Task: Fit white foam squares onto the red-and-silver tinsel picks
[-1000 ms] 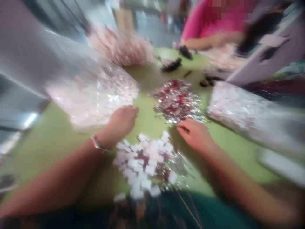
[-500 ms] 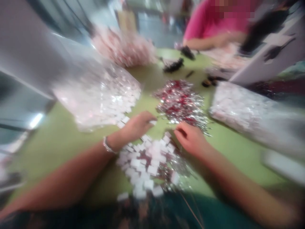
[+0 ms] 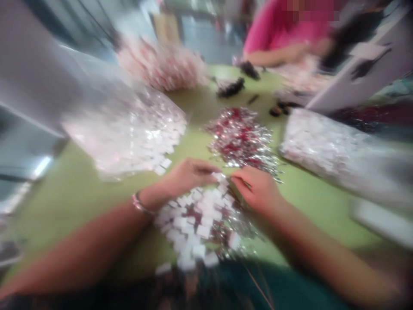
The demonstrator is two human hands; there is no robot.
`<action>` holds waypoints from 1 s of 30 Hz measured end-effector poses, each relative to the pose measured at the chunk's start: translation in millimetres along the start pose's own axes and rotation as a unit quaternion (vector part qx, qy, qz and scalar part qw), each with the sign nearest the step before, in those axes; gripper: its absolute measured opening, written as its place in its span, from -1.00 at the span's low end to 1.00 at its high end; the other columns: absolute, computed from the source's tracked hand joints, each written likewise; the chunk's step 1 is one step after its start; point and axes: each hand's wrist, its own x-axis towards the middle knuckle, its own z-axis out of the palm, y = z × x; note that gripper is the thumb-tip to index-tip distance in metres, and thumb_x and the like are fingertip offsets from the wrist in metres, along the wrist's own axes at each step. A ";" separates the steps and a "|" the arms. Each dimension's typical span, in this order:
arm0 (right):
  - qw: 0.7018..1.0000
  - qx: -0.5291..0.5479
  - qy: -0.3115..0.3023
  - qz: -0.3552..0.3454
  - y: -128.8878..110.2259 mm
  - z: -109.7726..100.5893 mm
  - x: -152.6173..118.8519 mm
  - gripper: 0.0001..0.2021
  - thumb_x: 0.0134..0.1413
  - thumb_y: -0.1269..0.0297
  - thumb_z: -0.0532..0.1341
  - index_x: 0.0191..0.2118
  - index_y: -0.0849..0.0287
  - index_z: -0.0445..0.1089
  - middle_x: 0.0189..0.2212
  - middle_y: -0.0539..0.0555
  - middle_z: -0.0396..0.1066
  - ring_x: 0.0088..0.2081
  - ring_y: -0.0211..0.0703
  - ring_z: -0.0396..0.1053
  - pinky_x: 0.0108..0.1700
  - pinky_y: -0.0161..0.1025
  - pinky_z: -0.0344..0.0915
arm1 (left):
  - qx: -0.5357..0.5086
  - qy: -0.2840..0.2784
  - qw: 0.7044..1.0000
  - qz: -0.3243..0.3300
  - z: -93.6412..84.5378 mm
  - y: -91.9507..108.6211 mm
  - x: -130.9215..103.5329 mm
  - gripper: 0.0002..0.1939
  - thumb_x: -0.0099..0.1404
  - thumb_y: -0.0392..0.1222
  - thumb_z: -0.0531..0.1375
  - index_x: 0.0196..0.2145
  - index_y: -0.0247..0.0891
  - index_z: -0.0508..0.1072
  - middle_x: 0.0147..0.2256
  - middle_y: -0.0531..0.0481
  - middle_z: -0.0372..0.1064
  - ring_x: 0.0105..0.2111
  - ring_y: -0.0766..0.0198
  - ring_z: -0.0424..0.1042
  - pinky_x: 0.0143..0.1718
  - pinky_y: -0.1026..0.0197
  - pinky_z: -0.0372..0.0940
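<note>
My left hand [image 3: 190, 175], with a bracelet on its wrist, pinches a small white card [image 3: 219, 176] between thumb and fingers. Facing it closely, my right hand [image 3: 256, 186] has its fingertips pressed together near that card; what they hold is too small and blurred to name. Below both hands spreads a loose pile of white cards [image 3: 197, 224], mixed with dark red and silvery bits. Just beyond my right hand lies a heap of small shiny silver and red pieces [image 3: 240, 137], their kind blurred.
On the green table [image 3: 77, 189], a clear bag of white cards [image 3: 138, 133] lies left and another filled plastic bag [image 3: 322, 137] right. Pinkish packets [image 3: 164, 64] and dark clumps [image 3: 230, 87] sit farther back. A person in a pink top [image 3: 284, 32] works across the table.
My left hand has moved right with the white card, towards my right hand. My right hand has shifted slightly left, and the two hands are now close together.
</note>
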 end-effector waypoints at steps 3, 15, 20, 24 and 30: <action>1.000 -0.019 -0.014 -0.009 -2.2 -0.2 -0.4 -0.77 0.27 0.34 0.07 -0.24 0.15 0.50 -0.39 0.05 0.52 -0.37 -0.21 0.41 -0.33 -0.28 0.22 | 0.001 0.006 1.000 0.009 1.2 0.9 -0.1 -0.70 0.09 -0.07 0.38 -0.21 -0.21 0.63 -0.33 -0.04 0.58 -0.36 0.27 0.51 -0.34 0.26 0.39; 0.998 -0.014 -0.052 0.039 -18.2 8.4 1.4 -0.76 0.24 0.32 0.03 -0.34 0.18 0.43 -0.52 0.03 0.44 -0.49 -0.23 0.30 -0.43 -0.29 0.07 | 0.042 -0.025 0.998 0.032 9.8 6.2 0.8 -0.81 0.07 -0.19 0.33 -0.31 -0.26 0.61 -0.49 0.01 0.51 -0.50 0.32 0.43 -0.43 0.27 0.35; 0.994 0.041 -0.074 0.069 -23.7 3.4 4.5 -0.81 0.20 0.34 0.09 -0.41 0.16 0.38 -0.54 -0.01 0.40 -0.50 -0.27 0.27 -0.42 -0.31 0.06 | 0.148 -0.062 0.985 0.058 0.5 22.2 -2.2 -0.71 0.13 -0.07 0.30 -0.19 -0.24 0.58 -0.41 -0.01 0.52 -0.45 0.31 0.44 -0.38 0.25 0.32; 0.980 0.122 -0.149 0.049 -32.3 -6.7 1.3 -0.81 0.21 0.35 0.13 -0.42 0.15 0.39 -0.51 -0.04 0.42 -0.47 -0.30 0.30 -0.38 -0.34 0.12 | 0.424 0.045 0.905 -0.002 -41.4 34.2 -10.4 -0.43 0.12 0.18 0.27 -0.03 -0.25 0.49 -0.31 -0.12 0.52 -0.37 0.15 0.46 -0.35 0.17 0.29; 0.988 0.066 -0.134 0.048 -7.6 -11.8 1.6 -0.76 0.28 0.28 0.08 -0.35 0.13 0.46 -0.41 0.02 0.47 -0.36 -0.22 0.36 -0.27 -0.27 0.20 | 0.637 0.070 0.767 -0.028 -77.3 6.8 -14.4 -0.80 0.24 -0.15 0.12 -0.31 -0.32 0.48 -0.35 -0.20 0.46 -0.32 0.05 0.47 -0.29 0.14 0.27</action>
